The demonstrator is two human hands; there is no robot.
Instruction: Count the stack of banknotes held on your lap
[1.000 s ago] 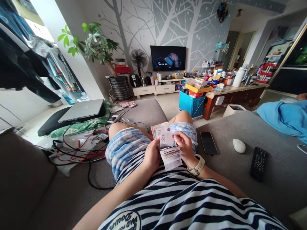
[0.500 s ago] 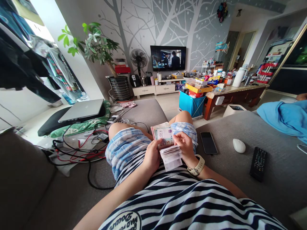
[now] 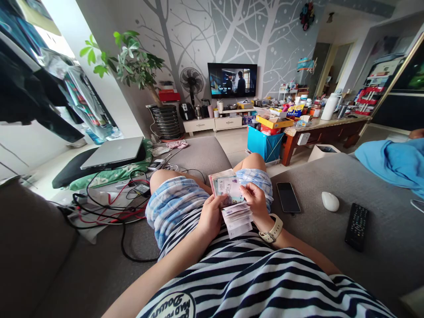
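Note:
A stack of banknotes (image 3: 228,187) is held above my lap, its upper part fanned with pinkish and greenish notes showing. My left hand (image 3: 211,215) grips the stack from the left, thumb on top of the notes. On the right side, my right hand (image 3: 257,204) pinches the edge of the notes between thumb and fingers. Several notes (image 3: 239,226) bend down toward my striped shirt, below the thumb. The fingers under the stack are hidden.
Right of my legs lie a black phone (image 3: 288,197), a white mouse (image 3: 330,201) and a remote (image 3: 357,227) on the sofa. Tangled cables (image 3: 109,210) and a laptop (image 3: 113,152) are at the left. A cluttered table (image 3: 331,125) stands ahead.
The top note's face looks different, with its printed 5 lower and partly covered. The hanging notes have spread slightly, and both hands have barely moved.

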